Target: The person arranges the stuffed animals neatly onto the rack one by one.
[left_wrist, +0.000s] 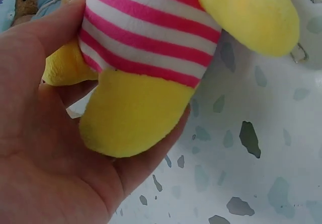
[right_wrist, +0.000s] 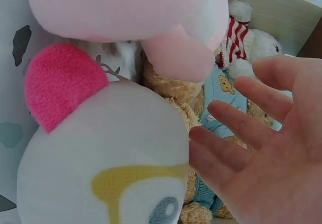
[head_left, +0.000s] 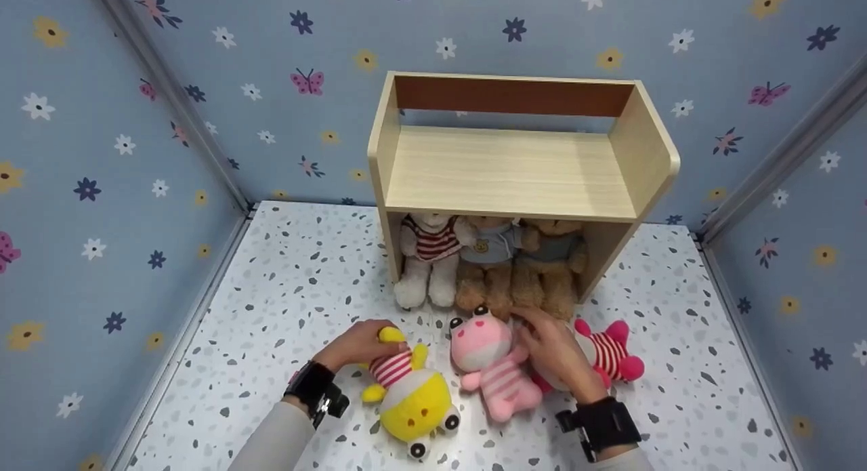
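Note:
A yellow frog plush (head_left: 414, 406) in a pink-and-white striped top lies head toward me. My left hand (head_left: 359, 345) holds it at its lower body, the thumb and fingers curled around the striped belly (left_wrist: 146, 32). To its right is a pink frog plush (head_left: 482, 345) with a pale striped body. My right hand (head_left: 559, 352) is beside that frog, over another plush with a red-striped body (head_left: 609, 354). In the right wrist view its fingers are extended next to this plush's white head (right_wrist: 105, 143), which has a magenta ear; nothing is gripped there.
A wooden shelf unit (head_left: 515, 173) stands against the flowered wall (head_left: 447, 24). Three teddy bears sit in its lower compartment: one in a red-striped top (head_left: 433, 244), one in light blue (head_left: 491, 247), one in grey-blue (head_left: 552, 251). Speckled flooring (head_left: 271, 268) surrounds it.

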`<state>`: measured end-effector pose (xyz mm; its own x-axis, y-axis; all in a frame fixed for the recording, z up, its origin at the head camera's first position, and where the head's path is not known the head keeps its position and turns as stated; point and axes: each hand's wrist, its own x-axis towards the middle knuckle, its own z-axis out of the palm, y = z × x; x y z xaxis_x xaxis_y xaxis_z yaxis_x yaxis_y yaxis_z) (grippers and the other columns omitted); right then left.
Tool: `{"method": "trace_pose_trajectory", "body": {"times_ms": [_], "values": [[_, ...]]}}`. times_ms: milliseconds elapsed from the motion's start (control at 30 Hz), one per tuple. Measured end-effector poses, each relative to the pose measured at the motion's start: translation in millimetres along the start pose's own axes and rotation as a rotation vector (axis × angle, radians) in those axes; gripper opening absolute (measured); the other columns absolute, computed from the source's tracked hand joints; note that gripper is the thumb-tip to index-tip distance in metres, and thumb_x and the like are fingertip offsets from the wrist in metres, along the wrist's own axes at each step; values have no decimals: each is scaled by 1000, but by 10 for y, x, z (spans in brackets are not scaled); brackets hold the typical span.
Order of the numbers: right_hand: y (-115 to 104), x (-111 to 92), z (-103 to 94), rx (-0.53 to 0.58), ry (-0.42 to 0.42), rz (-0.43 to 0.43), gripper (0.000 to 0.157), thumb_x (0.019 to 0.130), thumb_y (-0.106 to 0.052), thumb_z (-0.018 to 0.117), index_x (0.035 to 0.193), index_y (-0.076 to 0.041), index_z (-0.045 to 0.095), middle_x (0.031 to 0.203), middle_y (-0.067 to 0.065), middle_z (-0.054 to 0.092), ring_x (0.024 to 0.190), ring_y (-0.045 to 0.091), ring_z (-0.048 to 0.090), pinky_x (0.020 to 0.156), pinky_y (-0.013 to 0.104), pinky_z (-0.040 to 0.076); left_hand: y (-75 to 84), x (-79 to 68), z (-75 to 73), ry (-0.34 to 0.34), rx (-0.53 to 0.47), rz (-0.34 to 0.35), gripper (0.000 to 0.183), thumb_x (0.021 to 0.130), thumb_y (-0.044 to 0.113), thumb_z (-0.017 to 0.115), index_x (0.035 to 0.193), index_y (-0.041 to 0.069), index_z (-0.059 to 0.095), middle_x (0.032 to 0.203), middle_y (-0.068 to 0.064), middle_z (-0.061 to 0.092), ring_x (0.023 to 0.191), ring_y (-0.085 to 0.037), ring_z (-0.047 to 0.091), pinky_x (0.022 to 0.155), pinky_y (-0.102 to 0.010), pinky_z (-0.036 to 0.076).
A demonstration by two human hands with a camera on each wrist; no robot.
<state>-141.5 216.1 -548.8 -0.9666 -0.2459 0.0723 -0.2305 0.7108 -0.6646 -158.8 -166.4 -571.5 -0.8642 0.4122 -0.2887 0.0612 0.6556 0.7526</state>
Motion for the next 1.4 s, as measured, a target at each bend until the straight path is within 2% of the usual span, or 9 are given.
{"method": "trace_pose_trajectory", "body": {"times_ms": [133, 233, 367, 600, 833, 967, 1133, 1300, 1400], "values": [[-19, 5, -21, -9, 8, -14, 39, 102, -13, 65, 140, -10, 65, 141, 12, 63, 128, 36, 59, 108, 55, 46, 45, -15, -25, 38, -62, -28, 30, 97, 39, 71, 115, 15, 71, 94, 0, 68, 85, -18, 61, 78, -38, 53], [-39, 14, -36, -25, 22, -38, 39, 101, -12, 66, 140, -9, 65, 140, 14, 63, 128, 36, 59, 108, 55, 46, 93, -24, -34, 90, -124, -53, 35, 98, 41, 70, 120, 15, 70, 103, -2, 70, 95, -21, 63, 87, -43, 53], [-71, 26, -58, -25, 40, -57, 36, 101, -10, 65, 137, -8, 67, 138, 13, 65, 126, 35, 61, 106, 54, 47, 156, -10, -25, 154, -199, -22, 43, 97, 44, 70, 124, 11, 68, 114, -6, 70, 105, -23, 63, 96, -45, 51], [-62, 28, -66, 4, 75, -65, 31, 104, -5, 57, 132, -7, 70, 131, 10, 69, 121, 30, 64, 105, 50, 49, 293, 28, 0, 203, -393, 6, 40, 97, 42, 71, 123, 12, 65, 110, -6, 67, 97, -21, 61, 83, -34, 51], [-70, -4, -74, 6, 86, -65, 32, 104, -6, 58, 133, -10, 70, 131, 6, 69, 120, 26, 65, 106, 49, 49, 441, 32, 42, 249, -597, -10, 47, 100, 43, 68, 131, 10, 62, 120, -11, 66, 103, -23, 61, 87, -33, 51], [-129, -29, -77, -16, 95, -100, 33, 102, -8, 62, 133, -13, 70, 131, 4, 69, 117, 26, 66, 104, 49, 51, 525, 20, 98, 237, -765, -42, 50, 99, 46, 68, 133, 11, 60, 124, -11, 63, 107, -23, 60, 89, -33, 52], [-200, -61, -51, -20, 90, -120, 32, 101, -10, 65, 133, -16, 70, 132, 3, 68, 121, 24, 65, 104, 49, 51, 624, 14, 176, 257, -951, -41, 44, 103, 41, 65, 133, 9, 58, 124, -11, 59, 105, -23, 58, 88, -34, 54], [-230, -67, 10, 3, 117, -181, 28, 98, -6, 70, 126, -6, 69, 117, 9, 72, 107, 23, 69, 94, 47, 56, 709, 18, 256, 285, -1069, -23, 39, 106, 34, 61, 133, 7, 56, 121, -11, 58, 99, -21, 59, 84, -32, 55], [-247, -62, 56, 7, 142, -227, 32, 97, -5, 71, 128, -3, 68, 117, 11, 73, 106, 25, 70, 92, 49, 56, 750, 35, 308, 276, -1169, -11, 37, 106, 33, 61, 132, 7, 55, 118, -10, 58, 96, -19, 59, 82, -30, 56]]}}
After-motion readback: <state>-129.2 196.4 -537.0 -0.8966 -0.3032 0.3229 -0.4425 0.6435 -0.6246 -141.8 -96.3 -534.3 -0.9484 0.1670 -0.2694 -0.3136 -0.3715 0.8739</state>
